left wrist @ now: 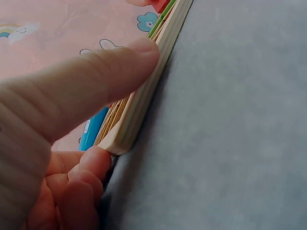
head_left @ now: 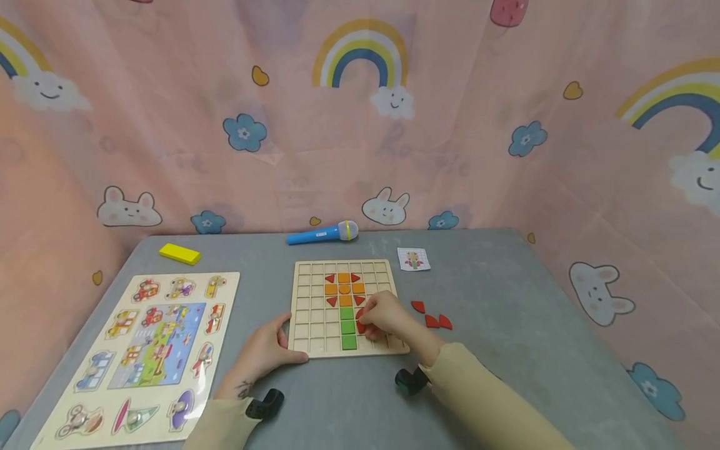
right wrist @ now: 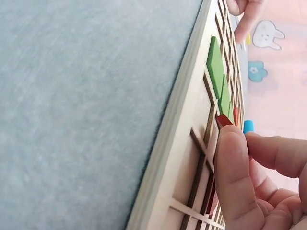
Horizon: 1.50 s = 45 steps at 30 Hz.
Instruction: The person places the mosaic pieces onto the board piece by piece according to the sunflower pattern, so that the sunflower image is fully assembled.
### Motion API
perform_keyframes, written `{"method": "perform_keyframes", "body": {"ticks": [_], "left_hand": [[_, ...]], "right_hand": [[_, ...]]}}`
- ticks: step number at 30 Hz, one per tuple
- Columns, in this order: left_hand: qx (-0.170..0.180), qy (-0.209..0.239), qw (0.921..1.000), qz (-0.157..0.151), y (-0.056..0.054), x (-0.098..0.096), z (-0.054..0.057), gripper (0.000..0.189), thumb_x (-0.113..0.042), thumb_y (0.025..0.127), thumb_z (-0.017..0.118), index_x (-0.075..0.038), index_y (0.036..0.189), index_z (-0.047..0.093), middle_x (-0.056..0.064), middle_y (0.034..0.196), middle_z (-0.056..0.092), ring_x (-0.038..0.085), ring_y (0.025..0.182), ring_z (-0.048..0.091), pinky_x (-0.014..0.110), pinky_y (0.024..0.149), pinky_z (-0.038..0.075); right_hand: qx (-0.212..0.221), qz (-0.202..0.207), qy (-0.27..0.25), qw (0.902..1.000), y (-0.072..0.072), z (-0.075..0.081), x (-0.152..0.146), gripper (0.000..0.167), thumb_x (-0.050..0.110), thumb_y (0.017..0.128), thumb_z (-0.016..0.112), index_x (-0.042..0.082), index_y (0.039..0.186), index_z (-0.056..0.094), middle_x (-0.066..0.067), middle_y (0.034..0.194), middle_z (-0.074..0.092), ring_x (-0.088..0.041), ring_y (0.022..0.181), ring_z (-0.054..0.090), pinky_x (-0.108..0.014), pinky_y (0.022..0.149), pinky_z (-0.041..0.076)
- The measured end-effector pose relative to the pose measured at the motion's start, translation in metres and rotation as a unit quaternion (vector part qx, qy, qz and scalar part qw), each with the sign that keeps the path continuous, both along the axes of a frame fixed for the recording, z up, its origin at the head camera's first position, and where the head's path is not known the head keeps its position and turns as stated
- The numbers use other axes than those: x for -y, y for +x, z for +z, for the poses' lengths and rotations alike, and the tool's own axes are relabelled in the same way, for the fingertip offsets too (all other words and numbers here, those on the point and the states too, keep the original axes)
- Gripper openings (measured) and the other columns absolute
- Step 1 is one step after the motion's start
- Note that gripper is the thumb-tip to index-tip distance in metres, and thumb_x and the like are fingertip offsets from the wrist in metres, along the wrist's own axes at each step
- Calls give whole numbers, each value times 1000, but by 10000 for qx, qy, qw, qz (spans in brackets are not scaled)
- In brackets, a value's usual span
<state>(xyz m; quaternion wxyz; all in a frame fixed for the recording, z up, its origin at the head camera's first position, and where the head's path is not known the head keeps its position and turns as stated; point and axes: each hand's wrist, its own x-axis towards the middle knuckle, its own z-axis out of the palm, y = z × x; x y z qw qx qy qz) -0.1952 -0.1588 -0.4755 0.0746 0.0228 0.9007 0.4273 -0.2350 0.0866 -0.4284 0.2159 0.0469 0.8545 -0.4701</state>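
A wooden grid board (head_left: 317, 347) lies on the table. My left hand (head_left: 264, 347) holds its near left corner, with the thumb (left wrist: 129, 64) along the front rim and curled fingers (left wrist: 88, 177) at the side. Over the board's right half, my right hand (head_left: 385, 315) pinches a small red piece (right wrist: 224, 120) between thumb and fingertips, close beside the column of green squares (head_left: 349, 327); the fingers hide most of it. Above the green column sit orange squares (head_left: 330, 289) around an orange disc (head_left: 345, 289), with red triangles (head_left: 330, 279) at the corners.
Right of the board lie loose red quarter-circle pieces (head_left: 417, 306). Behind are a picture card (head_left: 414, 260) and a blue toy microphone (head_left: 315, 236). A vehicle puzzle board (head_left: 126, 306) covers the table's left side, with a yellow block (head_left: 180, 254) behind it.
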Motion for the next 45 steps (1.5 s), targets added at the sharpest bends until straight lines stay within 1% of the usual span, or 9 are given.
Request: {"method": "perform_keyframes", "body": {"ticks": [4,9,13,20,26,31,40,43,45], "left_hand": [[-40,-30,10000,-6,0,0,1,97,-25,53,89,-1,136,43,1,63,51,13,52,42,27,50,32],[-94,-65,9999,-46,-1,0,2,97,-24,53,89,0,135,43,0,62,50,13,52,41,26,50,32],[-93,-87,9999,-48,-1,0,2,97,-25,53,89,0,135,43,0,63,51,13,53,42,26,50,32],[-46,-150,9999,-40,-1,0,2,97,-27,54,89,-1,135,44,0,63,51,13,53,42,27,50,31],[-60,-146,9999,-24,-1,0,2,97,-27,53,89,-2,135,44,0,63,50,13,53,42,27,51,32],[-82,-153,9998,-33,-1,0,2,97,-27,53,89,-2,135,44,0,64,50,13,54,42,27,51,32],[-130,-112,9998,-66,0,0,1,97,-25,53,89,-1,135,44,0,62,50,13,53,42,26,50,32],[-109,-124,9998,-56,0,0,1,97,-25,53,89,-1,135,44,0,62,50,13,53,42,26,50,32],[-100,-144,9998,-51,0,-1,1,97,-26,53,89,-1,135,44,0,63,51,13,53,42,26,50,32]], "right_hand": [[65,-167,0,9998,0,0,-1,11,3,82,66,0,77,57,-8,62,58,-12,44,56,-22,46,48],[4,-119,54,9999,0,-2,1,13,2,81,66,0,74,55,-8,59,57,-12,44,55,-22,45,47],[-233,1,373,9990,0,-2,3,14,3,81,67,1,71,56,-8,55,57,-12,42,53,-21,44,46],[-654,257,990,9926,0,0,7,19,3,80,68,2,64,57,-9,53,57,-14,41,53,-21,42,44],[-889,380,1326,9864,0,2,9,23,2,77,70,2,59,56,-9,53,58,-14,41,53,-19,40,39],[-1013,463,1478,9827,1,4,10,25,2,76,70,3,57,54,-10,53,59,-14,42,53,-20,41,38],[-1019,448,1531,9819,2,3,12,26,2,78,68,5,57,54,-4,51,54,-11,40,49,-19,41,37],[-1273,469,1729,9756,-2,8,7,21,5,78,68,4,60,57,-3,55,53,-12,46,49,-20,44,37],[-1434,436,1895,9704,-8,14,-3,16,9,80,67,4,66,61,-3,62,56,-14,54,51,-23,48,39]]}}
